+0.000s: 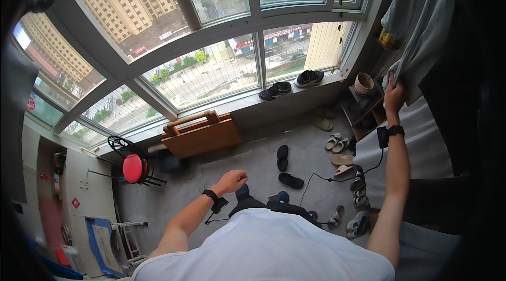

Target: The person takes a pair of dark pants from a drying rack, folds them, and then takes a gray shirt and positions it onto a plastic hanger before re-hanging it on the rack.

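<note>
My right hand (pixel 394 95) is raised at the right, closed on the edge of a hanging light grey garment (pixel 425 32). The garment's upper part runs out past the top of the view. My left hand (pixel 232 181) is held in front of my body above the floor, its fingers loosely bent; nothing shows in it. Each wrist wears a black band with a small box, and a black cable (pixel 373 168) runs from the right one. Below the right hand hang pale ribbed cloth (pixel 423 138) and, farther right, dark cloth (pixel 446 111).
Black sneakers (pixel 275 91) stand on the windowsill. Black slippers (pixel 282 157) and several other shoes (pixel 340 159) are on the concrete floor. A plant pot (pixel 363 83) tops a dark shelf (pixel 361 113). A folded wooden table (pixel 203 138) leans below the window, near a red stool (pixel 135 167).
</note>
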A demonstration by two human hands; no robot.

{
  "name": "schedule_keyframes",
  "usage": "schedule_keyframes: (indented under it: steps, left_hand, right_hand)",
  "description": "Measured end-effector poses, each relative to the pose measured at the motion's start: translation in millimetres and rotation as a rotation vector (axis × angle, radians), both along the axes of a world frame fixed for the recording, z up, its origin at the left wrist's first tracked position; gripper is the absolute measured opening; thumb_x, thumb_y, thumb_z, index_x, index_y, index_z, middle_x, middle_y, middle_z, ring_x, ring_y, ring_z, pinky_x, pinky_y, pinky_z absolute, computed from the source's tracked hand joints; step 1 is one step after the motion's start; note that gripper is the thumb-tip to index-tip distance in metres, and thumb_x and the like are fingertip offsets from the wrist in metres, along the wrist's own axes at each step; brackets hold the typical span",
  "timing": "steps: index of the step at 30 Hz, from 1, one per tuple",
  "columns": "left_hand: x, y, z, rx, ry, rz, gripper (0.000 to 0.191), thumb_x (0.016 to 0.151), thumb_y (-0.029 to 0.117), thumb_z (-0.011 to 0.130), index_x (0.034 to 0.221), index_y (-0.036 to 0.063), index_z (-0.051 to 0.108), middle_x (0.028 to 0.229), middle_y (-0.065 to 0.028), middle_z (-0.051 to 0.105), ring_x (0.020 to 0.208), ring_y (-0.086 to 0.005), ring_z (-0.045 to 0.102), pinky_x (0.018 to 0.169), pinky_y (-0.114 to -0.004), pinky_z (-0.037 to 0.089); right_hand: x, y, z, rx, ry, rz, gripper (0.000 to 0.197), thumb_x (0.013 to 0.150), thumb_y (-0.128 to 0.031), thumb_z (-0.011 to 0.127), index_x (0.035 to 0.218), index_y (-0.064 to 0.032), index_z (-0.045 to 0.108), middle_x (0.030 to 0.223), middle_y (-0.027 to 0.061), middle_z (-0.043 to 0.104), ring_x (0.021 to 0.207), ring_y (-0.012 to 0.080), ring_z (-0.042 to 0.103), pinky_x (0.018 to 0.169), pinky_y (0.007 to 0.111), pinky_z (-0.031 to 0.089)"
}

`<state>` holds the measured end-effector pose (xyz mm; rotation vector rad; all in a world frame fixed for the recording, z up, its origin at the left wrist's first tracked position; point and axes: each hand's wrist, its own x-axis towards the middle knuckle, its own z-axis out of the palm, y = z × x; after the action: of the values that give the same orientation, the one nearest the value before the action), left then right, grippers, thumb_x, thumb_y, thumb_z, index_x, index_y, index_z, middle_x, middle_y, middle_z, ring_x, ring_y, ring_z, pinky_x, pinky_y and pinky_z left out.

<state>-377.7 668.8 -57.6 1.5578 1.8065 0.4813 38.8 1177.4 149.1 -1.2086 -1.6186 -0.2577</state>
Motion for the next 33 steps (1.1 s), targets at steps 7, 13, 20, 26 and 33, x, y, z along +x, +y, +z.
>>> schedule_keyframes:
  steps: [7,13,20,26,33]
  left_hand:
    - [18.1,17.6,-0.2,-0.119,0.004,-0.079,0.021,0.093,0.023,0.062,0.101,0.0054,0.071,0.094,-0.0142,0.073,0.086,-0.0324,0.07,0.078,-0.043,0.055]
    - [11.9,74.1,-12.9,-0.058,0.019,-0.313,0.016,0.091,0.019,0.065,0.098,0.0066,0.072,0.093,-0.0136,0.073,0.085,-0.0318,0.07,0.076,-0.042,0.055]
    - [2.4,133.2,-3.5,0.154,0.151,-0.767,0.006,0.086,0.014,0.069,0.086,0.0074,0.069,0.084,-0.0118,0.069,0.08,-0.0325,0.068,0.07,-0.041,0.055]
    - [5.3,163.8,-27.3,0.109,0.105,-1.171,0.016,0.086,0.021,0.074,0.081,0.0086,0.066,0.084,-0.0128,0.069,0.076,-0.0351,0.068,0.067,-0.043,0.054]
    - [62.4,153.0,-64.5,0.127,0.208,-1.746,0.01,0.089,0.019,0.069,0.089,0.0099,0.066,0.09,-0.0125,0.07,0.081,-0.0374,0.069,0.071,-0.046,0.055]
  right_hand:
    - [10.4,-33.0,6.7,0.005,0.018,-0.007,0.043,0.097,-0.042,0.065,0.085,-0.0007,0.067,0.076,0.0239,0.066,0.075,0.0436,0.065,0.064,0.049,0.05]
    - [32.0,-96.7,-38.0,-0.082,-0.042,0.009,0.023,0.1,-0.027,0.059,0.103,-0.0038,0.056,0.099,0.0192,0.064,0.085,0.0418,0.063,0.072,0.049,0.051]
    - [45.9,-242.1,-154.1,-0.675,-0.042,-0.113,0.03,0.089,-0.031,0.072,0.078,-0.005,0.063,0.078,0.0132,0.068,0.074,0.0361,0.067,0.065,0.047,0.051]
    - [8.2,-428.8,-217.9,-0.809,-0.061,-0.192,0.016,0.095,-0.02,0.055,0.101,-0.0053,0.059,0.092,0.0161,0.069,0.082,0.0386,0.069,0.072,0.05,0.055]
    - [-67.4,-708.7,-225.8,-1.391,0.031,-0.405,0.016,0.089,-0.01,0.056,0.103,-0.0018,0.058,0.099,0.0205,0.069,0.092,0.0408,0.069,0.077,0.05,0.055]
